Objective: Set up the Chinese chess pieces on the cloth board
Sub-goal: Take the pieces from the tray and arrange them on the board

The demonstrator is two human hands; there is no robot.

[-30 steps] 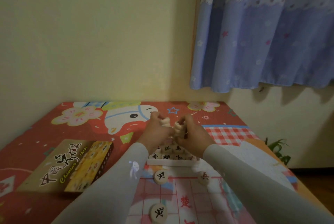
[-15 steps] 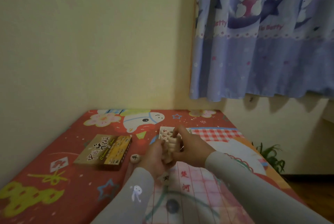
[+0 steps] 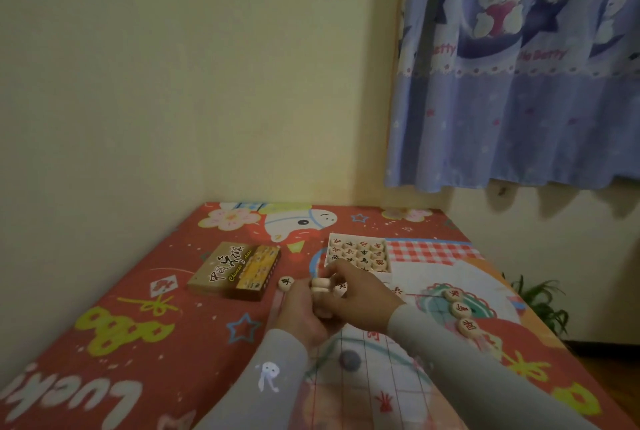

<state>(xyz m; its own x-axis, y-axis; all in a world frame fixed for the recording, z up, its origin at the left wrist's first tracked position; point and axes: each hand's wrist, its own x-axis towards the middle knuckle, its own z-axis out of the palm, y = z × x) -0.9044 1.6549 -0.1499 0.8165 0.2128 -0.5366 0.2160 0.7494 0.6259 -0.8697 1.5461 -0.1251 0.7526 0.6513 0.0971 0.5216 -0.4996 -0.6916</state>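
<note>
My left hand point(image 3: 300, 312) and my right hand point(image 3: 360, 298) meet above the far part of the cloth board point(image 3: 377, 374) and together hold a small stack of wooden chess pieces point(image 3: 320, 285). A white tray point(image 3: 358, 254) behind my hands holds several more pieces with red and black characters. One black-marked piece point(image 3: 286, 283) lies at the board's far left corner. Three red-marked pieces point(image 3: 460, 309) sit in a row along the board's right edge. Another piece point(image 3: 397, 291) shows just past my right wrist.
The chess set's brown and yellow box point(image 3: 236, 271) lies left of the tray on the red patterned tablecloth point(image 3: 124, 332). A wall runs along the left and back, a blue curtain point(image 3: 519, 65) hangs at the right, and a plant point(image 3: 540, 305) stands beyond the table's right edge.
My hands drew back from the tray toward me with the stacked pieces. The camera tilted up and shifted, bringing the tray and the three right-edge pieces into view.
</note>
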